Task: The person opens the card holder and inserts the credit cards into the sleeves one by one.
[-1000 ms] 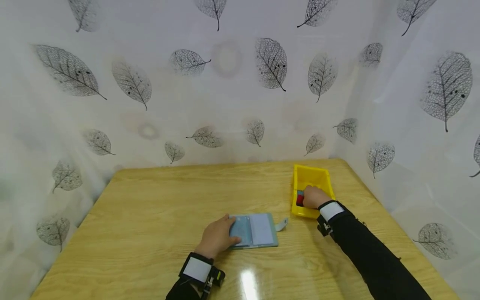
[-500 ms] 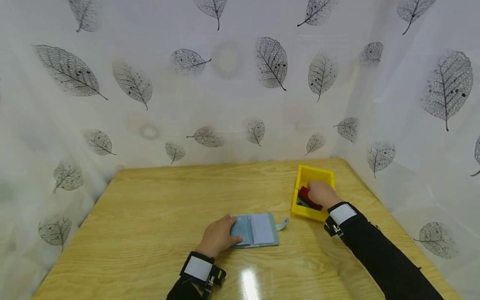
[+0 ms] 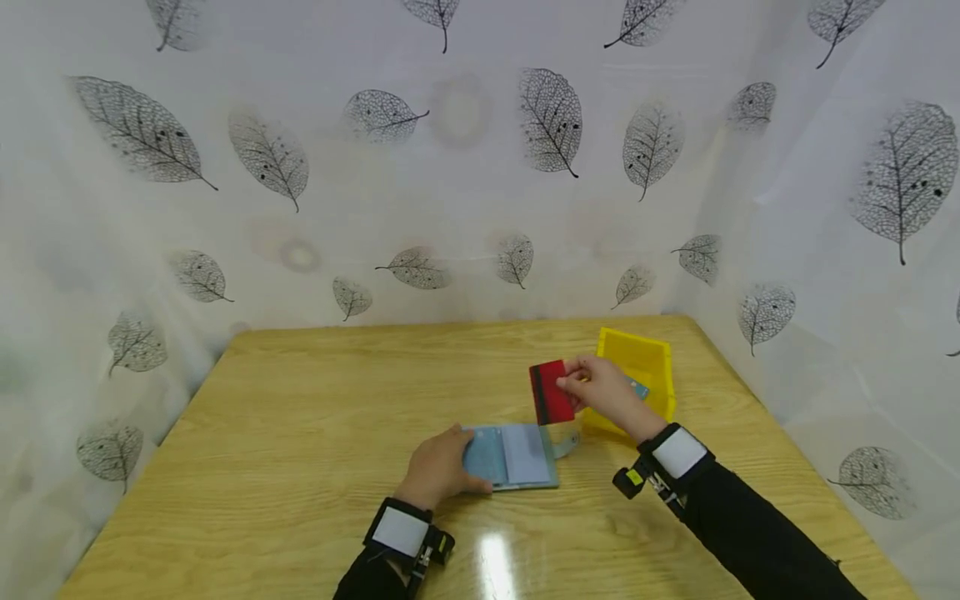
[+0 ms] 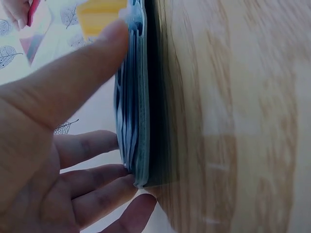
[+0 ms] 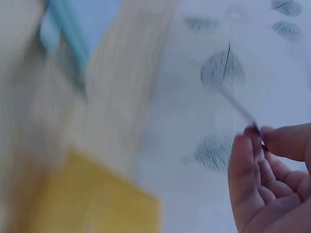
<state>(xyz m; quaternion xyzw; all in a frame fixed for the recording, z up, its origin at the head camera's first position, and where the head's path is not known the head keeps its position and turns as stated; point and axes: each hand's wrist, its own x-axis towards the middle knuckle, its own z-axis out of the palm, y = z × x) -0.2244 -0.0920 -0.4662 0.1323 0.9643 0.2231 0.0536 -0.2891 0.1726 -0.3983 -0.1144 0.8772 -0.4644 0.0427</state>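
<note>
A light blue card holder (image 3: 527, 454) lies spread open on the wooden table, its layered sleeves seen edge-on in the left wrist view. My left hand (image 3: 433, 467) grips its left part, thumb (image 4: 109, 41) along the near edge and fingers (image 4: 99, 179) at the far side. Between the thumb and fingers of my right hand (image 3: 606, 392) is a red card (image 3: 551, 396) with a dark stripe, raised upright just beyond the card holder's right half. The right wrist view shows this card as a thin edge.
Behind my right hand stands a yellow bin (image 3: 636, 340) with a blue card (image 3: 639, 387) inside. The card holder's snap strap (image 3: 567, 445) sticks out toward the bin. A leaf-patterned curtain (image 3: 457, 192) hangs around the table (image 3: 300, 417).
My right hand has lifted the red card out of the yellow bin and carried it left toward the card holder. My left hand has stayed on the card holder.
</note>
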